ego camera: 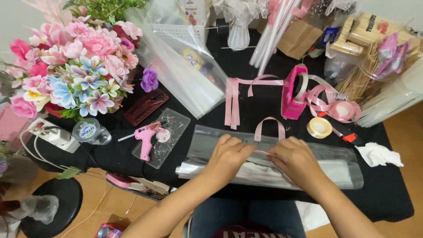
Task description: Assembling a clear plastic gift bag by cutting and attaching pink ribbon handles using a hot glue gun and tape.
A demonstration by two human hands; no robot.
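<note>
My left hand (229,156) and my right hand (296,159) meet over a clear cellophane sleeve (343,165) lying along the front of the black table (260,66). Both pinch a thin pink ribbon (262,152) stretched between the fingertips on top of the sleeve. A loop of the same pink ribbon (269,123) arches just behind the hands. What lies inside the sleeve is hidden under my hands.
A pink glue gun (146,137) rests on a clear tray at left. Behind are a pink tape dispenser (291,94), ribbon rolls (343,109), a tape roll (319,128), cut ribbons (232,103), a bouquet of artificial flowers (75,66), a power strip (53,134) and white tissue (379,154).
</note>
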